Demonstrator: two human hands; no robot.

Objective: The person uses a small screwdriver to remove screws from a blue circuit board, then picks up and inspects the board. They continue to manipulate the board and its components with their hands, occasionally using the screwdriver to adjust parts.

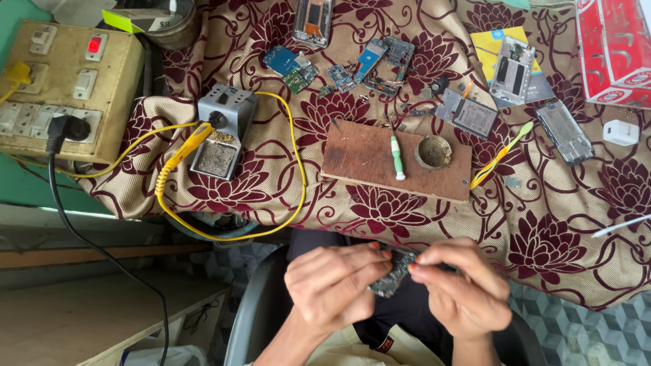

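Small circuit board [392, 276] sits pinched between both hands, below the table [556, 224] edge, over the lap. Left hand [332, 285] fingers pressed on its left edge, right hand [461, 288] fingers pinching its top right. Looks light, stiff, thin, fragile; best held by edges, off the components.

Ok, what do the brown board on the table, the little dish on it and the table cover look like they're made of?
Board: probably wood or fibreboard, matte brown, flat, scuffed. Dish: looks like metal, a dull brassy round tin with grimy contents. Cover: woven fabric, beige with maroon flowers; it drapes and wrinkles at the table edge.
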